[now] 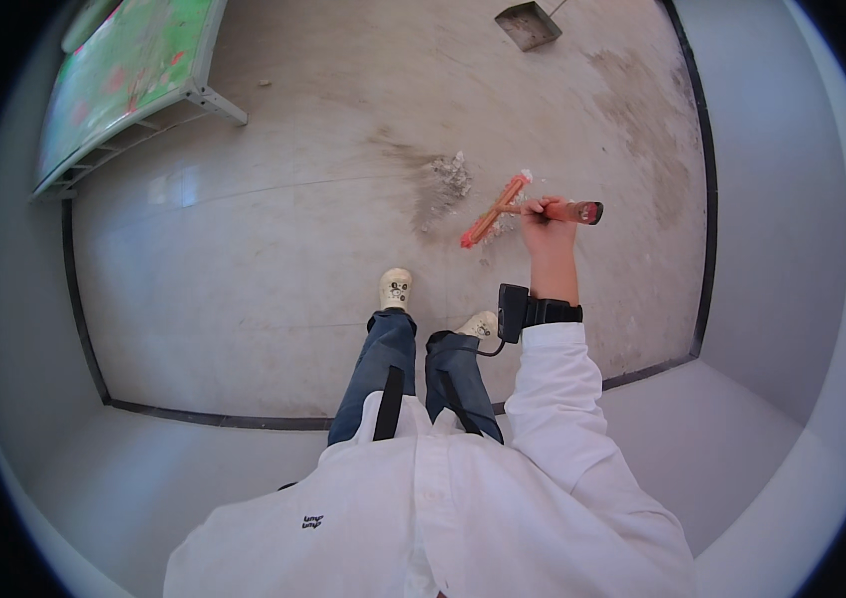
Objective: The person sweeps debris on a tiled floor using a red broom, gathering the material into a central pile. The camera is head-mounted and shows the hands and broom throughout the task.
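My right hand (548,221) is closed around the upper handle of a broom (495,214), whose end points up toward me. The broom's reddish head lies slantwise at the floor, with pale debris bits (499,226) along its right side. Left of the broom head sits a small heap of grey-white debris (453,178), with dark dust smeared around it. My left hand is out of view.
A metal dustpan (528,28) stands on the dusty floor (303,247) at the far edge. To the upper left is a white metal bed frame (217,105) with a green patterned top (135,67). Grey walls with dark baseboards (708,187) bound the floor.
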`<state>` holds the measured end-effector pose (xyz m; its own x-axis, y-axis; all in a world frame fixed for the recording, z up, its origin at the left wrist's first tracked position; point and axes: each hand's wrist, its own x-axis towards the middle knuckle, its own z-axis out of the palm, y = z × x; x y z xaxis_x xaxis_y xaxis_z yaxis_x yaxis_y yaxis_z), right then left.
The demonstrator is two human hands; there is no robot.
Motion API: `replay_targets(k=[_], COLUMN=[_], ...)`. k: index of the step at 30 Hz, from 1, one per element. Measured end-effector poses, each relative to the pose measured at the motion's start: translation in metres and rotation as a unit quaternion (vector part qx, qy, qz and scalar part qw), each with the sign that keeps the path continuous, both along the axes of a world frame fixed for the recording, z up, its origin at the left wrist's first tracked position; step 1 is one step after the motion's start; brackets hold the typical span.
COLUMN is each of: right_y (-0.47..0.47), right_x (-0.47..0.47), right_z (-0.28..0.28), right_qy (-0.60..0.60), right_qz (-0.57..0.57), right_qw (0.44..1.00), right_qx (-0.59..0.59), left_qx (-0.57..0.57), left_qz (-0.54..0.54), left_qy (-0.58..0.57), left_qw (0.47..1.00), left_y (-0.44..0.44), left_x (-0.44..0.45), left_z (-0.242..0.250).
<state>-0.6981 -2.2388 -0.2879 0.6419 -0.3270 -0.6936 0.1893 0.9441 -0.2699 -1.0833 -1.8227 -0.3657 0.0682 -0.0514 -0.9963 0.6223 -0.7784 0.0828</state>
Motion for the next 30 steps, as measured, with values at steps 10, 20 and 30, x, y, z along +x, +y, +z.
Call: replay_targets(k=[10,20,30], right_y=[-0.031,-0.129,-0.243], right_x=[-0.027,-0.073,-0.211], right_z=[0.007,-0.003,-0.017], right_qy=[-0.004,0.059,0.087], right_qz=[-0.08,-0.159,-0.227], right_qw=[0.997,0.985,0.966], right_qx=[0.008,-0.019,-0.087], left_qx=[0.012,0.045,0.09], left_qz=[-0.053,-0.148,-0.324], left_qy=[0.015,0.021,0.044], left_qw=[0.998,0.988,0.941], left_y=[0.017,0.0,-0.018], left_x=[0.035,0.086,0.108], left_z=[0.01,0.043,0.073])
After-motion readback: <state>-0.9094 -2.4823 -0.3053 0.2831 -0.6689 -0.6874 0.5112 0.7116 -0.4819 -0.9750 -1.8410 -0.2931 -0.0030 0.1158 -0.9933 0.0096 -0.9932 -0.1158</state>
